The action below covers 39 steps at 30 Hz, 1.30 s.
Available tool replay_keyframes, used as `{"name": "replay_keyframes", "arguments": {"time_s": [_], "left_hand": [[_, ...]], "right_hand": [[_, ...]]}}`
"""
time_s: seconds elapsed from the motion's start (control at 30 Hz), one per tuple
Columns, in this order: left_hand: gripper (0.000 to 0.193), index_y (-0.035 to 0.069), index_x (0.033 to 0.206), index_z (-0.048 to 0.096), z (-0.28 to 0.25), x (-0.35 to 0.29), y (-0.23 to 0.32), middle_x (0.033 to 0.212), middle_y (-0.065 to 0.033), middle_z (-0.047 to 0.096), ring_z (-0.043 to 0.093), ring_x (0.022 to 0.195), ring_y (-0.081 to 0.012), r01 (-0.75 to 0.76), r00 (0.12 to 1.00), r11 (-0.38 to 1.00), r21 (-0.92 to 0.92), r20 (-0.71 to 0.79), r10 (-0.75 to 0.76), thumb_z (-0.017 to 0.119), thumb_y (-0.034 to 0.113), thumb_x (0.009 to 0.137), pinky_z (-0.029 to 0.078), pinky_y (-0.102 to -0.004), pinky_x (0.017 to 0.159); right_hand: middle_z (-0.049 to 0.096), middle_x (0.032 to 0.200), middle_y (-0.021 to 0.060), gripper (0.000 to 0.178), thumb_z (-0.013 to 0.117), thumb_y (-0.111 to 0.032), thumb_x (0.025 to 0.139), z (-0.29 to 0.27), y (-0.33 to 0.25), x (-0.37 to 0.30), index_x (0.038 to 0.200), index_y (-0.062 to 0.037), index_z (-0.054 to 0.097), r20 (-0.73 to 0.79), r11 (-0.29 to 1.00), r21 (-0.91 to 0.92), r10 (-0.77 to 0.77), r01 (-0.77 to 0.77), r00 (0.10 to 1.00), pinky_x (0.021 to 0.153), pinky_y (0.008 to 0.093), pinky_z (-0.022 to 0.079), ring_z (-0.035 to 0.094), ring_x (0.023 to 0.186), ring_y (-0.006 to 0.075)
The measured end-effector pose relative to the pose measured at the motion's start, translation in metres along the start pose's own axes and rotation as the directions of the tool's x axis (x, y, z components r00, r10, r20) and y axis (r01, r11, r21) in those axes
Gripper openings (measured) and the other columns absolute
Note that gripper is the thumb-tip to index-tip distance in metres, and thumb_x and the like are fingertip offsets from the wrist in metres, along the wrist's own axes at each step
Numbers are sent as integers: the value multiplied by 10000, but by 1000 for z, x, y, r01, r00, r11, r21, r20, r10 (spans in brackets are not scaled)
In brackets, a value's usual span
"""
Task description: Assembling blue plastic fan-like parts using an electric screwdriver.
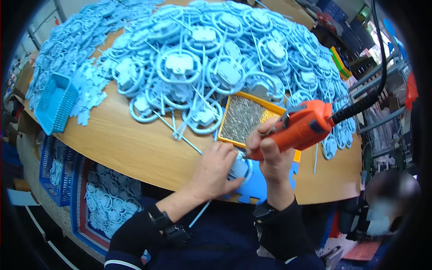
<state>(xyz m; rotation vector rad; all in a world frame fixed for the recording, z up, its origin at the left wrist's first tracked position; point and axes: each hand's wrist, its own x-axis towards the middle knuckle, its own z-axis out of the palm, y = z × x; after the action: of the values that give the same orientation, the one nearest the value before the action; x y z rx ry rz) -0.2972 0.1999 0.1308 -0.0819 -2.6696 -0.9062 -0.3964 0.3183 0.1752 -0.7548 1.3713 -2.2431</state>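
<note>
At the near edge of the round wooden worktable (135, 148), we are pressing our left hand (216, 168) flat over a small pale-blue moulded plastic part (238, 167), fingers closed around it and pinning it to the blue foam mat (258, 184) beneath. Directly to the right of that part, our right hand (270, 153) is wrapping fully around the grip of an orange corded electric screwdriver (301, 126), its tip angling down and to the left to meet the part; the exact contact point is hidden behind our fingers.

To do this well, we judge, we are needing to keep the driver in line with the screw rather than leaning, and to keep the left hand bearing down so the part does not spin on the mat.

Just beyond the part, a shallow yellow tray of small grey metal screws (245, 118) is sitting within easy reach. Farther beyond the part, a large heap of pale-blue ring-shaped plastic mouldings on sprues (216, 54) is covering most of the tabletop. Far to the left of the part, a light-blue plastic mesh basket (56, 103) is resting at the table's edge.
</note>
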Motion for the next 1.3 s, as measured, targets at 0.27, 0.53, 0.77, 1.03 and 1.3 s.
{"name": "replay_keyframes", "arguments": {"time_s": [0.27,0.53,0.77,1.03,1.3], "left_hand": [[649,-3,1213,505,-70,-70,-52,1227,-226,507,533,1115,-398,206,978,971,122,-67,-199,773,221,665,459,-446,925],[815,61,1391,422,-132,52,-98,1385,-192,398,377,1293,-384,36,986,850,526,-157,56,774,126,658,317,-460,1074],[784,54,1350,457,-143,103,-109,1308,-164,453,431,1225,-376,10,1000,823,567,4,-15,764,159,636,288,-486,1085],[760,0,1277,503,-110,26,-16,1170,-214,495,501,1063,-386,95,995,825,557,-61,-74,791,218,608,387,-480,942],[818,-25,1249,507,-31,-30,36,1108,-188,502,497,966,-354,175,978,958,226,69,-195,843,360,611,416,-430,812]], "right_hand": [[538,696,47,354,693,-347,877,-67,-38,32,1010,-70,517,-209,891,-204,-444,405,871,508,271,421,511,595,142],[565,677,44,300,735,-280,847,-106,-23,68,965,-72,553,-287,877,-209,-478,432,831,528,288,451,528,555,147],[567,670,41,316,744,-290,838,-115,-12,75,959,-72,550,-279,878,-238,-471,415,837,517,284,449,532,545,150],[555,663,30,316,744,-308,839,-122,-14,74,920,-85,536,-286,885,-245,-456,396,843,526,280,453,527,544,144],[536,701,30,373,715,-383,850,-89,-41,59,980,-83,537,-268,859,-235,-506,454,820,565,290,437,506,597,143]]}}
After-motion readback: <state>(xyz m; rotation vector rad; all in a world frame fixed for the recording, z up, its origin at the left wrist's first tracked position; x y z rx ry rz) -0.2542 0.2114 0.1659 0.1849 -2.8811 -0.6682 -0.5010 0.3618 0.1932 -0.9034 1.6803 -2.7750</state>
